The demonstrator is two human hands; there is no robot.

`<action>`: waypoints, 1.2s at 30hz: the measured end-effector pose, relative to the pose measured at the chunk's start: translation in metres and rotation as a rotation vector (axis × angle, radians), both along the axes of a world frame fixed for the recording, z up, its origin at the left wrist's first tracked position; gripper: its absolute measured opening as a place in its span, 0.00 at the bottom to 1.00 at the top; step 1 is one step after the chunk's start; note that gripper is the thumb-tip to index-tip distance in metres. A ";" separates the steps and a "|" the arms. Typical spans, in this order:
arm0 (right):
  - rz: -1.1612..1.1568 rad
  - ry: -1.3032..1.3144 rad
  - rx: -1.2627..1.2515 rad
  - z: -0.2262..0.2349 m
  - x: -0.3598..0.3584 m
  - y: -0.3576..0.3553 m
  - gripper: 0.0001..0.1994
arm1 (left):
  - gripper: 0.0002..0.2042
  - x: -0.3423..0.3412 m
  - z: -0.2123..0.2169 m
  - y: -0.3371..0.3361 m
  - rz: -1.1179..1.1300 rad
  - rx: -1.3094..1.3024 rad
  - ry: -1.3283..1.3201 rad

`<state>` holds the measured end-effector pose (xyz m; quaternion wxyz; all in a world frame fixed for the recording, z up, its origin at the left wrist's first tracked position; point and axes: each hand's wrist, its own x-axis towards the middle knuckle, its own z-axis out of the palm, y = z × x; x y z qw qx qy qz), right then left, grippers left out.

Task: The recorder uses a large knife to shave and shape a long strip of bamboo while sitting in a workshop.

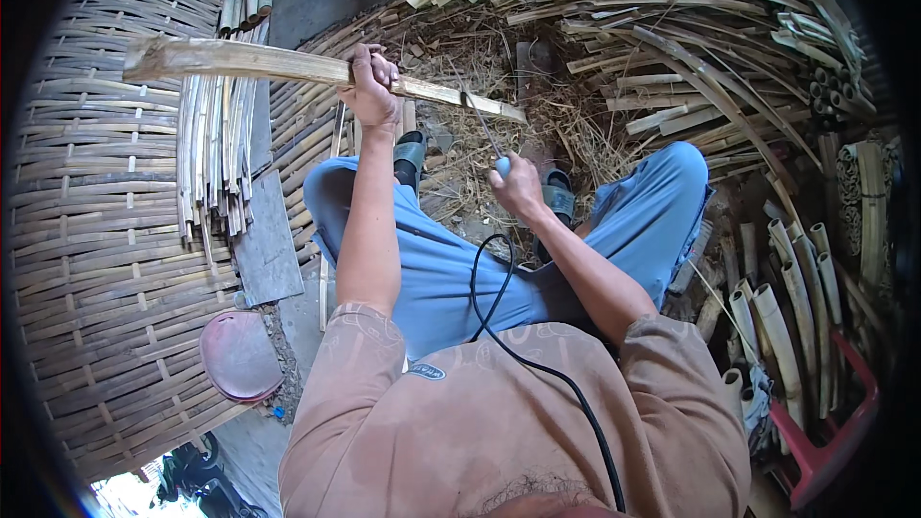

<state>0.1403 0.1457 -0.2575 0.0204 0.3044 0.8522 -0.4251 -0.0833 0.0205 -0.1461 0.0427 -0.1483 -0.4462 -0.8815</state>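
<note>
My left hand point(372, 86) is wrapped round a long split bamboo strip point(240, 59), holding it in the air ahead of my knees. The strip's wide end is out to the left, and its narrow end slants down to the right. In my right hand point(521, 187) is a knife point(486, 129) with a light blue handle and a long thin blade. The blade points away from me and crosses the strip near its narrow end. A small dark spot shows at the crossing; whether the edge is cutting in, I cannot tell.
Shavings point(576, 139) litter the ground around my sandals. Bamboo strips point(672, 0) are heaped at the far right, and cut bamboo tubes point(782, 307) stand near a red plastic frame point(830, 446). On the left are a woven bamboo panel point(115, 230), a strip bundle point(211, 149) and a pinkish pad point(240, 355).
</note>
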 end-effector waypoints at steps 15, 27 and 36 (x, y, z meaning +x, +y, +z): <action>0.088 0.121 0.008 -0.008 0.005 0.014 0.16 | 0.13 0.006 -0.003 -0.002 -0.218 -0.074 0.087; 0.050 0.259 0.021 -0.046 0.001 0.017 0.16 | 0.17 0.001 -0.007 -0.004 -0.265 -0.141 0.017; -0.059 -0.265 0.023 -0.035 0.005 0.037 0.22 | 0.20 0.000 0.005 0.000 -0.002 -0.160 -0.003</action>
